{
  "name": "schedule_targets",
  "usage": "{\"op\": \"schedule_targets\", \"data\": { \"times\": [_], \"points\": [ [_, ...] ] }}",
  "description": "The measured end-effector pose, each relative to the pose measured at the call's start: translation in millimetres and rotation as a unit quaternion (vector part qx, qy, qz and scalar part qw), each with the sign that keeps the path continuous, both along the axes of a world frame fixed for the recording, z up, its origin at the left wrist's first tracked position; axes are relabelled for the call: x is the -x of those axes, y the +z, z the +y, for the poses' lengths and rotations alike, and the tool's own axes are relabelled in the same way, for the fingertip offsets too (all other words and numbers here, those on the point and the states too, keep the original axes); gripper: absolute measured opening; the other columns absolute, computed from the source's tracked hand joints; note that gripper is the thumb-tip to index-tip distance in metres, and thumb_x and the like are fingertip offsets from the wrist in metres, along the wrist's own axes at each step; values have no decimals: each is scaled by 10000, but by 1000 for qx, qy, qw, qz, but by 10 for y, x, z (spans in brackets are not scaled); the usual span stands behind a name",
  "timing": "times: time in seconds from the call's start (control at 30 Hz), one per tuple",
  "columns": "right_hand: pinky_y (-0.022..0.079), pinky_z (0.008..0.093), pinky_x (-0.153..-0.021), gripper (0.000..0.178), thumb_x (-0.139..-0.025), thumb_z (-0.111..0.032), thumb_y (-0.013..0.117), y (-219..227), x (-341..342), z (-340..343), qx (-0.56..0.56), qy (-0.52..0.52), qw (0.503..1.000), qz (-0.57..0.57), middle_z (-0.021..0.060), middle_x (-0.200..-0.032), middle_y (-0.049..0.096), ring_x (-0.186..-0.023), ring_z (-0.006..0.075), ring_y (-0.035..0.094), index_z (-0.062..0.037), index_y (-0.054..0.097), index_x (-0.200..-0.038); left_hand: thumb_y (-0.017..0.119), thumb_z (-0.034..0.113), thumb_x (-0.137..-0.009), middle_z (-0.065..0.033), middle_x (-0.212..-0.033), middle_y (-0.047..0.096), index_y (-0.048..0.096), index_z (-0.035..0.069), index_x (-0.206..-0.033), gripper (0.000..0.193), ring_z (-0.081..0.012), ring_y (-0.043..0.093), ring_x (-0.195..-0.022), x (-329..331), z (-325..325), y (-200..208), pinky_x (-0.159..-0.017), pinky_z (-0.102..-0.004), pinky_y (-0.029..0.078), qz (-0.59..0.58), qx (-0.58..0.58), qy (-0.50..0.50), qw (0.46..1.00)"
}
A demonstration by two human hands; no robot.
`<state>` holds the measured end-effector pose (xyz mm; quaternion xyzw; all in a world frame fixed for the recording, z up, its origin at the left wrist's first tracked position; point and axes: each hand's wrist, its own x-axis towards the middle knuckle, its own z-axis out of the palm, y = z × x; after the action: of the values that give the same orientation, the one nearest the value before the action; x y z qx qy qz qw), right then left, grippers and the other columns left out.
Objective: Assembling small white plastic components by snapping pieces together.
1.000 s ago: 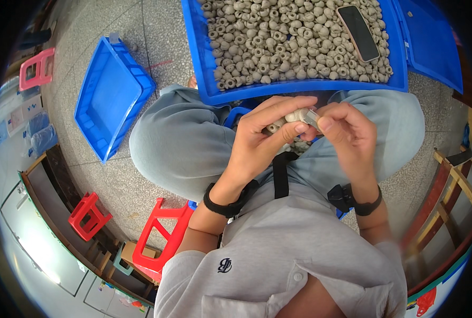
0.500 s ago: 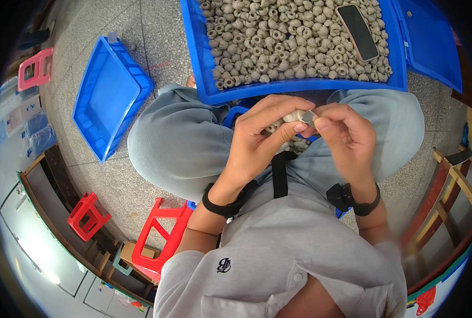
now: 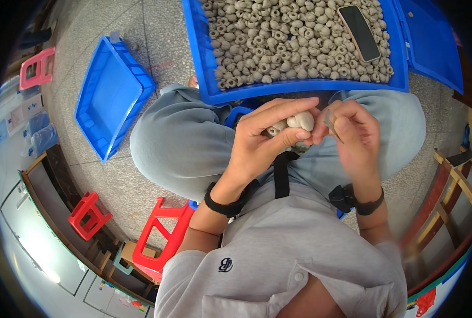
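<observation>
1. The left hand (image 3: 254, 143), at the centre of the frame, holds a smooth, rounded grey-beige clay-like piece (image 3: 300, 122) between thumb and fingers; a second piece with a hole (image 3: 276, 127) sits deeper in the same grip.
2. The right hand (image 3: 357, 139), just right of centre, pinches a thin, flat grey blade-like strip (image 3: 331, 123) between thumb and forefinger. Whether its lower fingertips touch the rounded piece, I cannot tell.
3. What has just changed: half a second ago the strip lay against the rounded piece; now it stands apart and tilted, leaving the rounded end uncovered. For the work in hand, this looks like a pause in contact between strip and piece.
4. Beneath the hands, partly hidden, more grey pieces (image 3: 302, 146) show between the light blue trouser legs (image 3: 180, 143).
5. Across the top of the frame, a large blue plastic bin (image 3: 305, 87) holds a thick layer of similar holed pieces (image 3: 278, 47); a smartphone (image 3: 359, 33) lies on them at the upper right.
6. At the upper left, a shallow blue tray (image 3: 111, 95) rests on the speckled floor (image 3: 114, 183); a red plastic stool (image 3: 159, 233) stands at the lower left.
</observation>
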<state>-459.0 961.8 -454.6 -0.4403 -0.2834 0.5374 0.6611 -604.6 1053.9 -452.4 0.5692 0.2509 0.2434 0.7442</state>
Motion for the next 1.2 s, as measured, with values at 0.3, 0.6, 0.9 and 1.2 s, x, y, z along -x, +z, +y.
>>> {"op": "schedule_targets", "data": {
  "times": [0.3, 0.6, 0.9, 1.2],
  "points": [
    [487, 271, -602, 135, -871, -119, 508, 19, -17, -6, -28, 6, 997, 67, 104, -789, 570, -670, 147, 573, 14, 522, -853, 627, 40, -753, -99, -1063, 580, 571, 30, -1103, 355, -172, 545, -935, -3, -17, -61, -792, -277, 451, -13, 4, -7, 1000],
    [449, 243, -625, 120, -865, -87, 503, 59, -62, 8, 7, 18, 1000, 20, 85, -778, 567, -670, 129, 555, 28, 536, -853, 596, 59, -785, -88, -1018, 572, 570, 32, -1099, 316, -166, 530, -911, -17, 20, -41, -787, -270, 430, -1, -37, -6, 999],
    [458, 275, -638, 106, -859, -94, 516, 54, -46, -99, -25, 6, 1000, -13, 134, -960, 541, -715, 147, 525, 9, 507, -834, 464, 109, -892, -37, -852, 504, 559, 21, -1012, 176, -50, 445, -574, 11, -79, -63, -479, -179, 379, 25, 93, -10, 995],
    [452, 264, -623, 131, -872, -98, 490, 119, -80, -118, -36, -15, 999, 27, 114, -865, 566, -691, 142, 536, 29, 519, -856, 638, 63, -759, -98, -1012, 600, 610, 28, -1034, 279, -172, 555, -919, -53, -74, 139, -790, -264, 441, 49, -85, 40, 994]
  ]
}}
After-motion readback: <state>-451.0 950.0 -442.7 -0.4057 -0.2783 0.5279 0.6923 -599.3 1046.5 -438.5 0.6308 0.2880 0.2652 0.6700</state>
